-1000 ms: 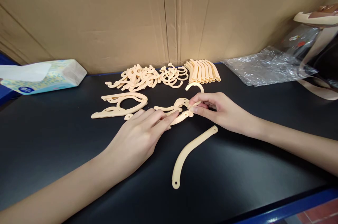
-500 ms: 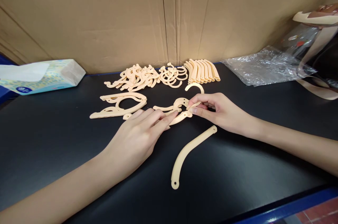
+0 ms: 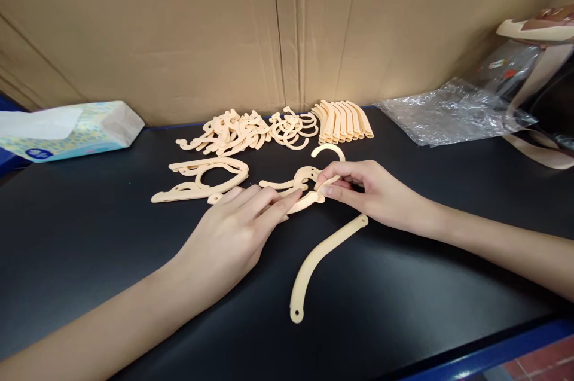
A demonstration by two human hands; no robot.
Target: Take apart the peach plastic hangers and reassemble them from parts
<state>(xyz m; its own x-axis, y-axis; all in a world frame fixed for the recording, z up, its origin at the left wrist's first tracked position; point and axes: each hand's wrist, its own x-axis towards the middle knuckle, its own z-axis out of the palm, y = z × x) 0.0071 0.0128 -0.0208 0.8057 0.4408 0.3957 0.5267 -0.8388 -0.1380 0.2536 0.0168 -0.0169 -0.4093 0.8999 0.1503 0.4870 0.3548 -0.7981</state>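
Note:
My left hand (image 3: 237, 231) lies flat with fingers stretched out, pressing a cream plastic hanger arm (image 3: 299, 201) onto the black table (image 3: 89, 237). My right hand (image 3: 372, 189) pinches a small cream plastic piece (image 3: 329, 180) against the end of that arm, beside a hooked centre part (image 3: 301, 177). A loose curved hanger arm (image 3: 320, 258) lies just in front of my right hand. A small cream hook (image 3: 328, 150) rests behind my right fingers.
An assembled folding hanger (image 3: 201, 180) lies left of my hands. Piles of cream parts (image 3: 233, 130), rings (image 3: 293, 127) and stacked arms (image 3: 343, 121) line the cardboard wall (image 3: 287, 22). A tissue pack (image 3: 72, 130) sits far left, a clear plastic bag (image 3: 452, 112) far right.
Almost nothing has moved. My right hand's fingers have shifted slightly on the small piece; my left hand stays pressed on the arm.

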